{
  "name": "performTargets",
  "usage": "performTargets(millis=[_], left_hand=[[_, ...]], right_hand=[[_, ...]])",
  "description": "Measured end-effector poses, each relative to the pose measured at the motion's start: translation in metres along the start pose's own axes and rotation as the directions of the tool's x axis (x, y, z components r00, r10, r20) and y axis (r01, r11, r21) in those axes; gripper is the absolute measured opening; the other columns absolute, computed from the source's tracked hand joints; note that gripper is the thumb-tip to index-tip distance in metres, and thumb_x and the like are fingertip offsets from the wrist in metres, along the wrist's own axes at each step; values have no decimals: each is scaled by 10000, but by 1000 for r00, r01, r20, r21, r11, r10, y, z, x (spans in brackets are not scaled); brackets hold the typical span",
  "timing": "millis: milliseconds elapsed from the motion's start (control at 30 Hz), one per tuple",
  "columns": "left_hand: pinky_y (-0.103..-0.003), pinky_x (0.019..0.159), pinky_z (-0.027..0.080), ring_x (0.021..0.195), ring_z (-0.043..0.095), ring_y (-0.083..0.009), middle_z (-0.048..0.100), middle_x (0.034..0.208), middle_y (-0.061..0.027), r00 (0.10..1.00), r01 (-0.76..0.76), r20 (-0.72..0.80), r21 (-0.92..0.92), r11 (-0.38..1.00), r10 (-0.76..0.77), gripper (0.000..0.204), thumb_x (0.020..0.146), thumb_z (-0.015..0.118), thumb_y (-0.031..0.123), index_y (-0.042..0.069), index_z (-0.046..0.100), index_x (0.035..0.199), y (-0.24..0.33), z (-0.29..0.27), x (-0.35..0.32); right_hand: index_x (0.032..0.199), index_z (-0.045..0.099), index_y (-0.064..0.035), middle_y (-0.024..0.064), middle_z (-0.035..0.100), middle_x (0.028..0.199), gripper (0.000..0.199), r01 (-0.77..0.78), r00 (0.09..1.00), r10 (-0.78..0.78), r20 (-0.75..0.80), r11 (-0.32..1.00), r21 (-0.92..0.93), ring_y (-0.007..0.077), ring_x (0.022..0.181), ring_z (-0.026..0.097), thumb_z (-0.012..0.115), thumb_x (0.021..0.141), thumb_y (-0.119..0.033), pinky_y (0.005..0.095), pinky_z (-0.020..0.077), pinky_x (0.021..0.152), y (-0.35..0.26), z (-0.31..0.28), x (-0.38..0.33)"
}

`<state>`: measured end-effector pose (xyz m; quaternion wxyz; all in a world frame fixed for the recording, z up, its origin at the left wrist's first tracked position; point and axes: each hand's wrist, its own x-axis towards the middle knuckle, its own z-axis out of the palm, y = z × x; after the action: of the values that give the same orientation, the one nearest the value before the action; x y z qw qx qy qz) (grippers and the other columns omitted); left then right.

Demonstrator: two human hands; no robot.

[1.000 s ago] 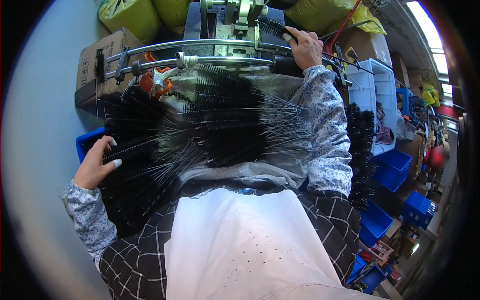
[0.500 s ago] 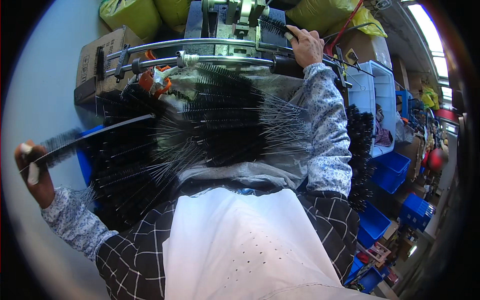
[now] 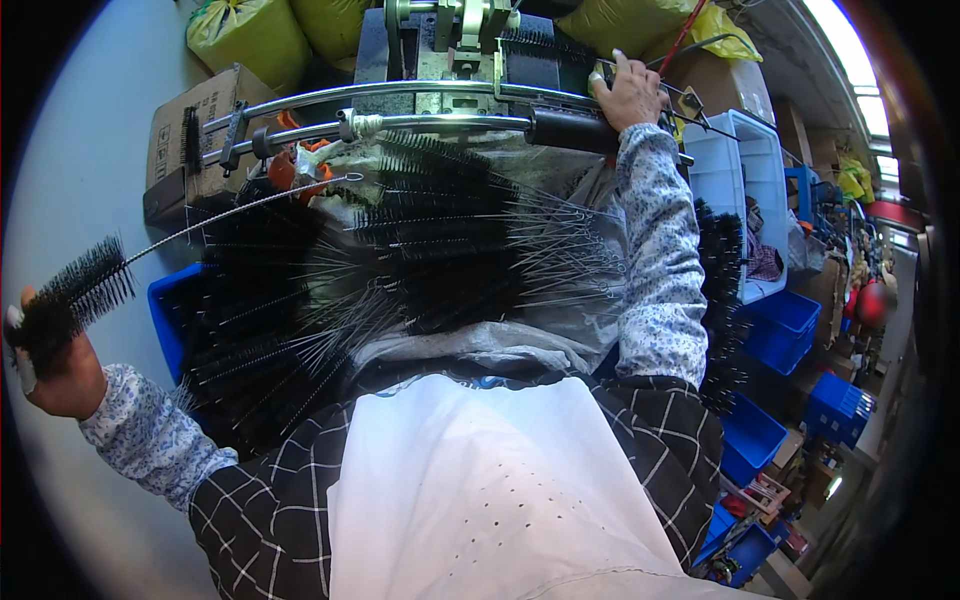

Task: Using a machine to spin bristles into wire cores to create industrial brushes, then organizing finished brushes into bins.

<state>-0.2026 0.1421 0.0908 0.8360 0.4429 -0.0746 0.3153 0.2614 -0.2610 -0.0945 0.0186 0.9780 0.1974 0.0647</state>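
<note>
My left hand point(image 3: 62, 375) is closed around the bristle end of a black wire brush point(image 3: 100, 275) at the far left. The brush's twisted wire stem reaches up and right, ending in a small loop. My right hand point(image 3: 632, 95) is at the right end of the machine's rails, above a black sleeve point(image 3: 570, 130); thumb and forefinger are apart, with white coverings on the tips. Just left of it, a second black brush point(image 3: 540, 45) lies across the machine point(image 3: 440, 75). Between my arms lies a large heap of similar brushes point(image 3: 440, 220), many with looped wire ends.
Two steel rails point(image 3: 400, 90) cross in front of me. A cardboard box point(image 3: 190, 130) and yellow sacks point(image 3: 250, 40) stand behind at left. To the right are a white crate point(image 3: 720, 185) and blue bins point(image 3: 780, 330). Another blue bin point(image 3: 165, 310) shows beside the heap.
The brush in my left hand has swung, its looped stem rising and its bristles now upright near the hand. My right hand has shifted right, away from the brush at the machine.
</note>
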Motion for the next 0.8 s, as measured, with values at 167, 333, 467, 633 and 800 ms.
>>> performTargets(millis=[167,333,467,633,800], left_hand=[[-443,965,269,1085,397,-336,413,1166,-230,999,38,20,-14,999,-38,371,832,423,132,-118,405,1106,-14,-2,10],[-429,959,282,1092,398,-322,416,1174,-216,997,61,39,-31,998,-60,368,824,440,143,-97,425,1103,-17,1,12],[-429,945,299,1067,421,-323,443,1138,-219,997,61,-47,-16,998,-62,408,804,469,182,-96,427,1100,-15,-5,9],[-424,929,303,1042,449,-304,469,1114,-214,994,107,-15,-34,994,-108,422,779,475,182,-73,425,1112,-32,11,22],[-413,935,293,1068,439,-285,456,1139,-202,978,167,129,-20,986,-163,393,772,454,117,-34,420,1133,-57,34,35]], right_hand=[[1122,486,-132,72,521,1080,388,-17,997,40,-67,948,319,246,1013,479,502,760,-270,453,334,843,5,16,2],[1092,502,-128,62,532,1049,369,39,993,-2,-118,950,309,249,985,495,514,742,-247,474,352,800,-32,16,-1],[970,533,-98,61,546,952,254,53,992,-24,-127,972,230,220,917,523,495,747,-213,461,364,733,-82,10,-9],[1041,498,-97,51,535,984,304,25,998,-6,-70,961,277,215,940,509,498,758,-210,481,354,757,-139,-2,-16],[1029,498,-94,60,530,974,269,45,999,-38,-31,962,270,217,959,499,469,776,-180,457,361,781,-153,-6,-20]])
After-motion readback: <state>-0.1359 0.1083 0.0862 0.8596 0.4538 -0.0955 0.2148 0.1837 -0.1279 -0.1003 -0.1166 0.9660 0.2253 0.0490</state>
